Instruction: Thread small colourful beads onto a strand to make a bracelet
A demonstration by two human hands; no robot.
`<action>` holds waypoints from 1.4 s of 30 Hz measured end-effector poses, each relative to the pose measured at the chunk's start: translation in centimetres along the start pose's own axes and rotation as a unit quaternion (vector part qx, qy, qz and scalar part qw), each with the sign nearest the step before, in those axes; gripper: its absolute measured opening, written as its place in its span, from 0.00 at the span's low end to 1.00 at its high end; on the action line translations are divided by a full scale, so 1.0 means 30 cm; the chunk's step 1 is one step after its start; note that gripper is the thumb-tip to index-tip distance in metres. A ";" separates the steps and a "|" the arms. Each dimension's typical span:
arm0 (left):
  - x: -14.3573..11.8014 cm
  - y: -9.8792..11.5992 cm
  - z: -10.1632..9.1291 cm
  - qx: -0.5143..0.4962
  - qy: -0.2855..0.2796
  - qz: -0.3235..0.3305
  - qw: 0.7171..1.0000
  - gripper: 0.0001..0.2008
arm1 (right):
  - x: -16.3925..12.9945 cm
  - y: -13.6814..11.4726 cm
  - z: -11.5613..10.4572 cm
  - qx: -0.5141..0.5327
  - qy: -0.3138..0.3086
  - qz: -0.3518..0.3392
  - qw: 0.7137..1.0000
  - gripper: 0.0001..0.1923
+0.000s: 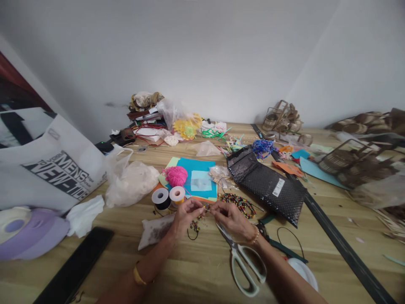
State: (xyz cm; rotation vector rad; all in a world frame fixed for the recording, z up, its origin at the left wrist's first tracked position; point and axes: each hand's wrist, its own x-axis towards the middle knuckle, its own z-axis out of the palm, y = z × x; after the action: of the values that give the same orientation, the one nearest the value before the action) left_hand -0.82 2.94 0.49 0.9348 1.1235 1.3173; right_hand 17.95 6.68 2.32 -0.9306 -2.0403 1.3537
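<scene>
My left hand (185, 214) and my right hand (230, 218) meet fingertip to fingertip over the wooden table (202, 270), pinching a thin thread with small beads between them. A short beaded strand (194, 227) hangs below my left fingers. Just beyond my right hand lies a coil of coloured beads (241, 203). White-handled scissors (243, 257) lie under my right wrist. Two thread spools (169, 196) stand just beyond my left hand, and a clear packet (155, 230) lies beside my left wrist.
A pink yarn ball (176, 175) sits on blue paper sheets (199, 179). A black bubble mailer (267, 183) lies right of them. At left are a white printed bag (47, 169), a plastic bag (131, 179) and a black phone (76, 264). Woven baskets (348, 162) crowd the right.
</scene>
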 end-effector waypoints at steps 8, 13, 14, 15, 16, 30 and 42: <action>-0.001 -0.010 -0.006 0.024 0.004 0.003 1.000 0.11 | -0.004 -0.010 0.008 -0.005 0.002 0.007 1.000 0.14; 0.001 -0.022 -0.007 0.049 -0.016 0.023 0.998 0.14 | -0.001 -0.019 0.014 -0.019 0.005 0.013 1.000 0.14; 0.000 -0.021 -0.006 0.057 -0.023 0.025 0.998 0.14 | -0.001 -0.022 0.013 -0.037 0.006 0.007 0.999 0.14; 0.000 -0.019 -0.005 0.067 -0.028 0.028 0.997 0.14 | -0.002 -0.026 0.012 -0.058 0.007 -0.001 0.998 0.14; -0.001 -0.017 -0.004 0.078 -0.031 0.032 0.996 0.14 | -0.002 -0.029 0.010 -0.077 0.008 -0.010 0.997 0.15; -0.026 -0.029 0.000 0.292 0.025 0.169 0.941 0.07 | -0.011 -0.025 0.026 -0.177 -0.024 -0.072 0.981 0.14; -0.026 -0.044 -0.003 0.312 0.039 0.162 0.935 0.06 | -0.005 -0.020 0.026 -0.142 -0.050 -0.095 0.984 0.15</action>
State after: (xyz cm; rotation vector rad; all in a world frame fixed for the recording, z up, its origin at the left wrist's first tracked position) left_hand -0.54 2.08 -0.73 1.5995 1.5404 1.2768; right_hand 17.31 5.94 2.59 -0.7695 -2.3757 1.0460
